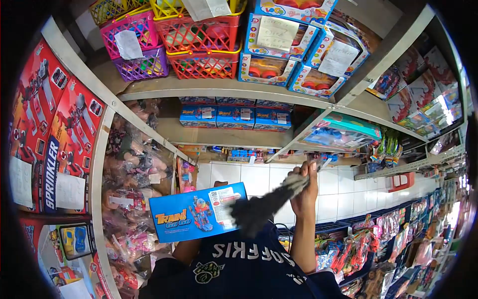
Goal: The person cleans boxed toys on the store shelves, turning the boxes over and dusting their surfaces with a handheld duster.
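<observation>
My left hand (220,184) grips a blue toy train box (175,202) from behind; its fingertips show over the upper edge, and the rest is hidden. The box face reads "Train! Go Go" and carries a white label. In my right hand (305,192) is a dark grey duster (266,207), with the fingers wrapped round its pale end. Its bushy, motion-blurred head lies across the right end of the box. Whether the bristles touch the box face, I cannot tell.
Matching blue boxes (235,116) line a shelf ahead. Above them stand plastic toy baskets (201,62) and boxed toy vehicles (269,67). Red sprinkler boxes (69,134) and bagged dolls (132,184) fill the left. Racks of packaged toys (348,249) run along the right, beyond the white tile floor (328,199).
</observation>
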Demonstrator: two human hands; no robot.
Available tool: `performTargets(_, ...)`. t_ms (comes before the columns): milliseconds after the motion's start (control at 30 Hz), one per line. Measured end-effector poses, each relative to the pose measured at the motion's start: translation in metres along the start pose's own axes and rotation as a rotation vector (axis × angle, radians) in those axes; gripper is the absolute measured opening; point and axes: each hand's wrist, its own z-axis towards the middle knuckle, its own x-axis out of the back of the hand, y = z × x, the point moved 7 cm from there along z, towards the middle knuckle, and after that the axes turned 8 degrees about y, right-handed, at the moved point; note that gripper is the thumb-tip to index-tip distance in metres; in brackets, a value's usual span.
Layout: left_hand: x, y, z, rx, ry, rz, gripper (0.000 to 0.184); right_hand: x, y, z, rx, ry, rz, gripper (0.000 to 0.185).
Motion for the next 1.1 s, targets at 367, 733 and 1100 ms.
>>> performTargets(367, -0.01, -0.051, 0.016, 0.097, 0.065, 0.056, 0.082, 0.028, -0.036, 0.005, -0.057, -0.078, 0.052, 0.035)
performTargets(733, -0.051, -0.12, 0.125, 0.295, -0.001, 0.146, 0.08, 0.084, -0.092, 0.009, 0.059, 0.021, -0.032, 0.039)
performTargets(1100, -0.125, -0.142, 0.215, 0.372, -0.121, 0.286, 0.079, 0.122, -0.131, 0.015, 0.068, 0.014, -0.057, 0.039)
